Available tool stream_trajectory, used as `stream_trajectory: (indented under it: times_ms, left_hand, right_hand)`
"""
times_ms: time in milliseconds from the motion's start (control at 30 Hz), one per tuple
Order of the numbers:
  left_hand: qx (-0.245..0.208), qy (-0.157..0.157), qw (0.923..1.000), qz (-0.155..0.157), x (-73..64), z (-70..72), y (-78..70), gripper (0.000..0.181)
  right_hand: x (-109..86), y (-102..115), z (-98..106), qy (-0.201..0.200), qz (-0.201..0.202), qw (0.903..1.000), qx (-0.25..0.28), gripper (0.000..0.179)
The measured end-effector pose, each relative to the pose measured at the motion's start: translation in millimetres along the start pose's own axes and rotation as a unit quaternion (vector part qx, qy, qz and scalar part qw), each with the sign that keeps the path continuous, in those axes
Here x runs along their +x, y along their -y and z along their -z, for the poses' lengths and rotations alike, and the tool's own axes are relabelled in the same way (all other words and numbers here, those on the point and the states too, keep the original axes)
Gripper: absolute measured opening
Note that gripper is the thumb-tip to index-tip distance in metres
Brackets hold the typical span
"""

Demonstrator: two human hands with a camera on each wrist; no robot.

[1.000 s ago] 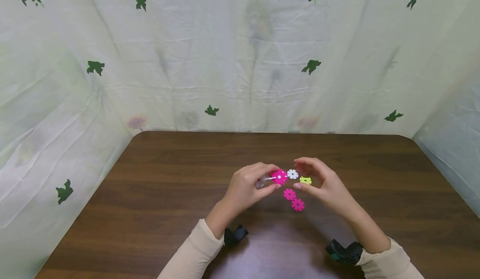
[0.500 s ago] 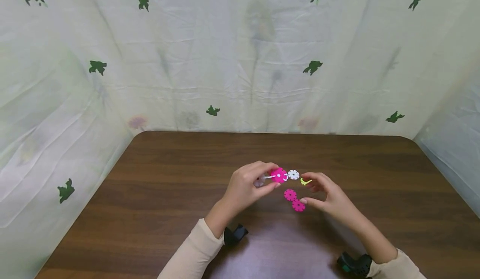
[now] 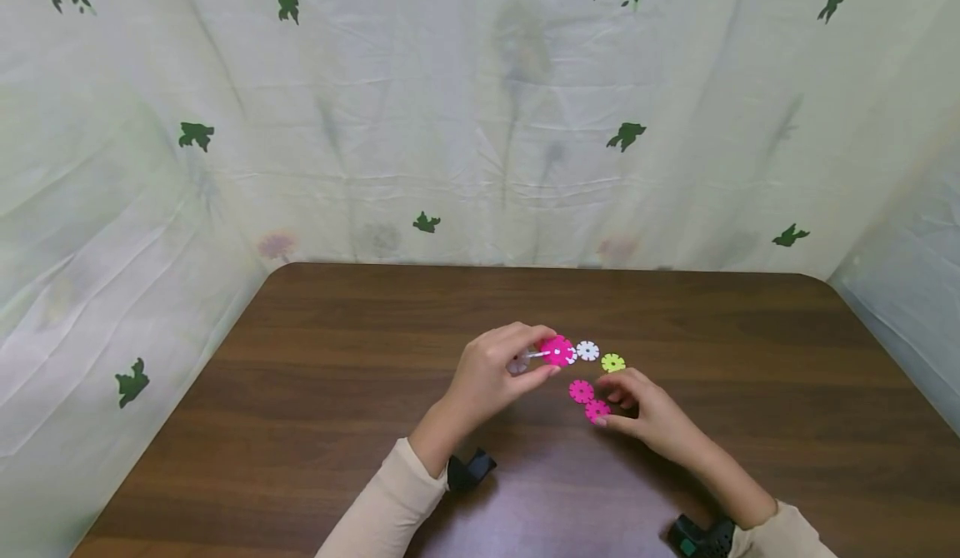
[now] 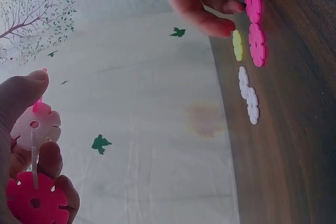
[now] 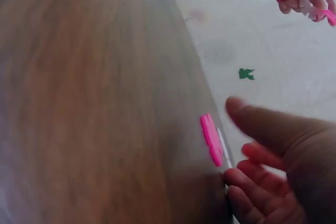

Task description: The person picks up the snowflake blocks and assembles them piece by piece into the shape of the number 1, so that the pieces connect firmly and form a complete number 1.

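Observation:
My left hand (image 3: 486,366) pinches a small build of slotted flower-shaped discs between thumb and fingers. In the left wrist view it has a bright pink disc (image 4: 38,203) and a pale white disc (image 4: 42,127), set at angles and slotted together. My right hand (image 3: 651,410) is low over the table, thumb and fingers apart, with nothing between them. Its fingertips are right at the nearer of two loose pink discs (image 3: 596,409). Just beyond those fingers lies a yellow-green disc (image 3: 613,362). A white disc (image 3: 588,351) lies beside the left hand's build.
The brown wooden table (image 3: 360,333) reaches back to a pale curtain (image 3: 450,125) with green bird shapes. A second loose white disc (image 4: 253,106) lies by the first in the left wrist view. Each wrist wears a black camera mount (image 3: 471,469).
My right hand has come down and nearer, from around the yellow-green disc, which tipped up and now lies flat, to the pink discs. My left hand stays nearly still with its build.

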State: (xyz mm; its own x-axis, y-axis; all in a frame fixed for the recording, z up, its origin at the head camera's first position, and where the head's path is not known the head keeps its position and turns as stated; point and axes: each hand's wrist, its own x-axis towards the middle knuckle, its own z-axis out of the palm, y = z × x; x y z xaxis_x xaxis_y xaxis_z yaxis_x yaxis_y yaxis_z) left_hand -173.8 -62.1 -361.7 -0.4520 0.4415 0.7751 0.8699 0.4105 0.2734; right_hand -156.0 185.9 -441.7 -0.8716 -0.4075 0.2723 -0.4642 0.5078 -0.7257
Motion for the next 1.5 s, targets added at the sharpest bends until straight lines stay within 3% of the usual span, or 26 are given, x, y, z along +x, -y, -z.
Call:
stream_trajectory:
  times_ms: [367, 733, 1000, 1500]
  left_hand:
    - [-0.004, -0.002, 1.0, -0.002, -0.3, -0.4, -0.6, 0.032]
    - [-0.002, -0.003, 1.0, -0.006, 0.1, -2.3, 0.2, 0.03]
    - [0.001, -0.002, 1.0, -0.005, -0.2, -1.9, 0.3, 0.031]
    - [-0.004, 0.0, 1.0, -0.002, -0.5, -2.0, 0.1, 0.032]
  right_hand:
    - [-0.3, 3.0, -4.7, 0.015, -0.02, 0.9985, -0.049, 0.025]
    - [0.9, 7.1, 0.8, 0.065, -0.031, 0.9969, 0.031, 0.026]
    - [3.6, 13.0, 5.7, 0.033, -0.036, 0.9945, 0.092, 0.015]
    - [18.9, 46.4, 28.4, -0.052, 0.013, 0.9936, 0.1, 0.011]
